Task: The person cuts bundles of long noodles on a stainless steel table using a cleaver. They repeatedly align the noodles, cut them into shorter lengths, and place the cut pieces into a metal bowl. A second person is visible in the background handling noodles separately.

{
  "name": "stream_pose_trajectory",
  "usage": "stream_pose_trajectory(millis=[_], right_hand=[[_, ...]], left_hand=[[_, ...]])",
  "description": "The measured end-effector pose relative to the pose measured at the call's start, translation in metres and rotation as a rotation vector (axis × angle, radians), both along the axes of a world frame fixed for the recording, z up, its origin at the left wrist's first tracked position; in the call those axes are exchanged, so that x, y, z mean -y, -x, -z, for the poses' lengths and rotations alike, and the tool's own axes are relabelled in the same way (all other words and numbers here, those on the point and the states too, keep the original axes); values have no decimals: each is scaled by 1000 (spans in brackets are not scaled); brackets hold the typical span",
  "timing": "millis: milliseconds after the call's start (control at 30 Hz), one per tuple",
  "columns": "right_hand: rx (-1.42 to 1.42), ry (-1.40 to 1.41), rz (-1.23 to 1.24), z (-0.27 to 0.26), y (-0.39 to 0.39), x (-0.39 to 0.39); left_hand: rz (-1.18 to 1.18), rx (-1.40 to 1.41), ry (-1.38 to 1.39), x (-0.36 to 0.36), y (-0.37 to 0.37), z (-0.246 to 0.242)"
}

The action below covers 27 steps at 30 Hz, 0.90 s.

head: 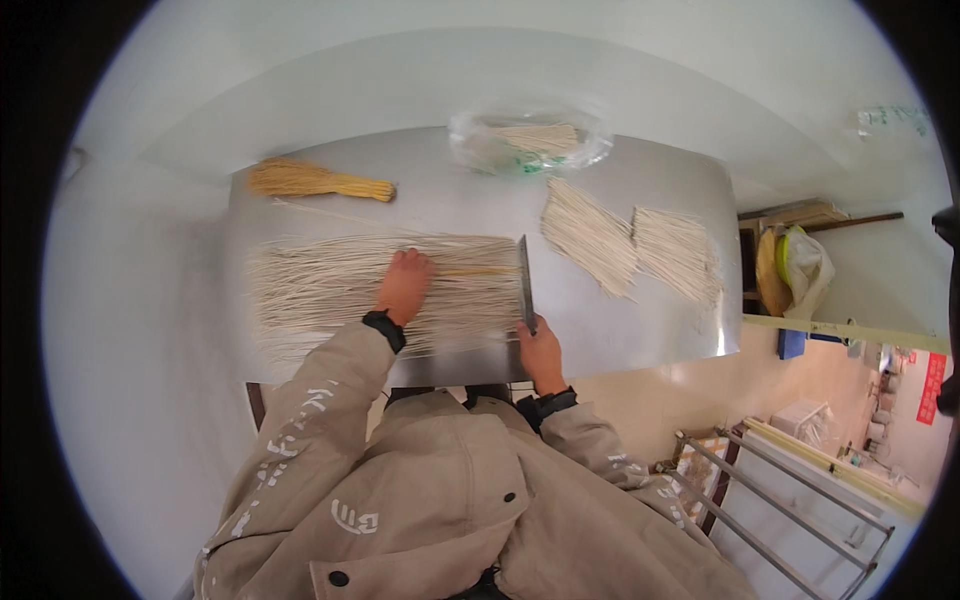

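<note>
A wide layer of long, pale dried noodles [322, 277] lies lengthwise across the metal table [457, 202] before me. My left hand [406, 286] rests on top of the noodles near their middle, palm down; whether its fingers grip any strands is hidden. Held by its near end in my right hand [541, 354] is a long knife [526, 281], seen nearly edge-on. Its blade points away from me, right along the noodles' right-hand ends. To the right of the blade lie two piles of shorter noodles, a middle pile [589, 238] and a right pile [675, 251].
A yellow straw whisk broom [322, 181] lies at the table's back left. Against the wall, a clear plastic bag [529, 142] holds more noodles. Right of the table stands a shelf with a white bag [810, 270]; a metal rack [780, 502] is at the lower right.
</note>
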State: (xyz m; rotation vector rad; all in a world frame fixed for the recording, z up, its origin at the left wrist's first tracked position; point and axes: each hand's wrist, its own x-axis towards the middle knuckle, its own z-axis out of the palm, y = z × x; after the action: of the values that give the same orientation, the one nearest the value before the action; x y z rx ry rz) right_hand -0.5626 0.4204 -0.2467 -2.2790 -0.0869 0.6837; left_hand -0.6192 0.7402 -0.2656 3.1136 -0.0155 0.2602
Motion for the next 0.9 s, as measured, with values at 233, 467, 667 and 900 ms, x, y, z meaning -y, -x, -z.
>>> stream_pose_trajectory(millis=[233, 467, 667, 900], right_hand=[[45, 98, -5, -13, 7, -16], [280, 150, 127, -27, 24, -28], [-165, -220, 464, -88, 69, -105], [-252, -258, 340, -75, 101, -219]], left_hand=[[-32, -158, 168, -16, 4, -8], [-81, -5, 464, -107, -4, -8], [202, -164, 504, -155, -14, 7], [88, -219, 531, -129, 28, 4]])
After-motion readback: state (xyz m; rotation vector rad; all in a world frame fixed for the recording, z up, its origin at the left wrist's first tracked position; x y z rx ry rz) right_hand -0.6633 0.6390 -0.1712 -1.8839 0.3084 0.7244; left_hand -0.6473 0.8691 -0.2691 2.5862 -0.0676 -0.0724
